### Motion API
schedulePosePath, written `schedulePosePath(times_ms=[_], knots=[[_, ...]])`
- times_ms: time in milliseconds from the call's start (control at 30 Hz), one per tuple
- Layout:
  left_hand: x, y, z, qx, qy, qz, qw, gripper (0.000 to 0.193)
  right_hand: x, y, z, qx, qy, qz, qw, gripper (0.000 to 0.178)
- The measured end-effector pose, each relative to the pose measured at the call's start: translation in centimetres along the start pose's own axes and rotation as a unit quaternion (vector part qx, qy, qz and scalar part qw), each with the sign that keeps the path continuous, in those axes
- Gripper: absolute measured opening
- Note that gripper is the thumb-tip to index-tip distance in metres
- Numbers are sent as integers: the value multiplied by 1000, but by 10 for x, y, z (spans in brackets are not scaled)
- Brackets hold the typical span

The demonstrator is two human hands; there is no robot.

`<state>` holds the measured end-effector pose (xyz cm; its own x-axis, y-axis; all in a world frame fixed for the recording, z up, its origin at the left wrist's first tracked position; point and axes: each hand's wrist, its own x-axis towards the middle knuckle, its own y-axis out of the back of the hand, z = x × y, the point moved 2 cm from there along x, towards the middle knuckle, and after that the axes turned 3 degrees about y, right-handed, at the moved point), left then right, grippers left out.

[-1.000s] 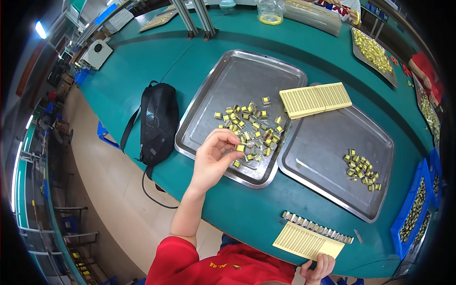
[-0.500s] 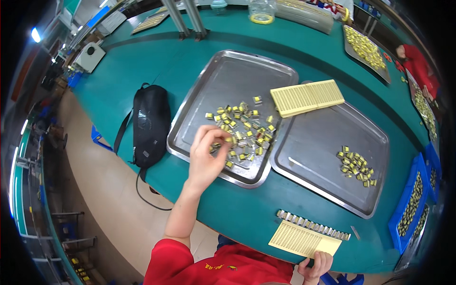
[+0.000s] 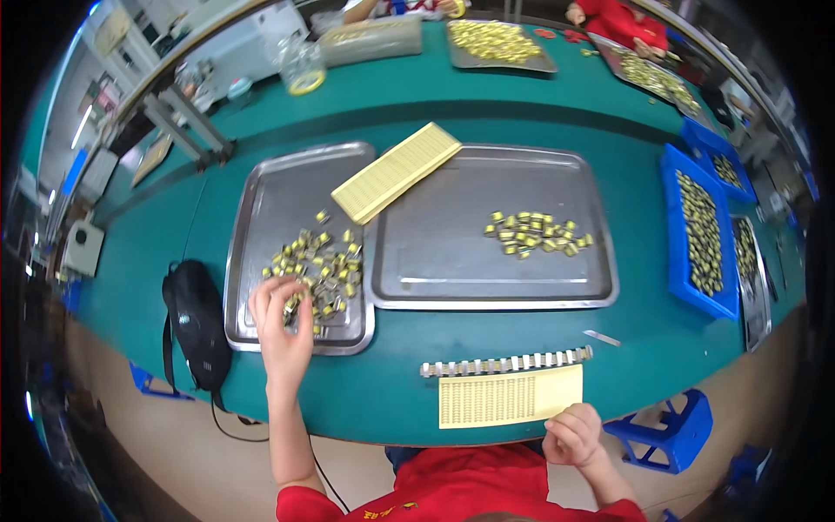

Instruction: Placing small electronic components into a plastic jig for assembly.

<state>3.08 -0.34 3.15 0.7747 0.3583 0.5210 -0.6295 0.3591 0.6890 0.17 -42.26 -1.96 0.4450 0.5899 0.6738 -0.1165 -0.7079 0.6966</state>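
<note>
My left hand [image 3: 285, 326] is over the pile of small yellow-and-silver coil-like parts [image 3: 323, 271] in the left metal tray [image 3: 291, 178]. Its thumb and fingers come together in a pinch; whatever lies between the tips is too small and blurred to name. At the table's near edge, my right hand [image 3: 574, 435] is closed on the lower right corner of a yellow card [image 3: 487, 400] covered in rows of small marks. Just beyond that card runs a straight row of silver parts [image 3: 506, 361], side by side.
Another yellow card stack [image 3: 396, 172] bridges both trays. The right tray [image 3: 435, 265] holds a smaller group of parts [image 3: 535, 233]. A flat metal strip [image 3: 602, 337] lies nearby. Blue bins [image 3: 677, 252] stand right, a black pouch [image 3: 198, 326] left. People sit across by loaded trays [image 3: 500, 43].
The view has swung to the right, so the trays appear further left. My left hand is still over the pile; my right hand keeps its place at the card's corner.
</note>
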Motion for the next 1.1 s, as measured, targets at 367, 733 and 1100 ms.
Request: schedulePosePath(times_ms=[367,733,1100], knots=[[34,71,201,-452,-247,-51,856,17,201,144,0,77,111,134,982,38],[10,137,276,-489,-235,-40,839,15,123,202,-35,80,116,234,962,25],[8,157,270,-526,-409,142,732,18,173,167,-52,6,159,263,952,25]])
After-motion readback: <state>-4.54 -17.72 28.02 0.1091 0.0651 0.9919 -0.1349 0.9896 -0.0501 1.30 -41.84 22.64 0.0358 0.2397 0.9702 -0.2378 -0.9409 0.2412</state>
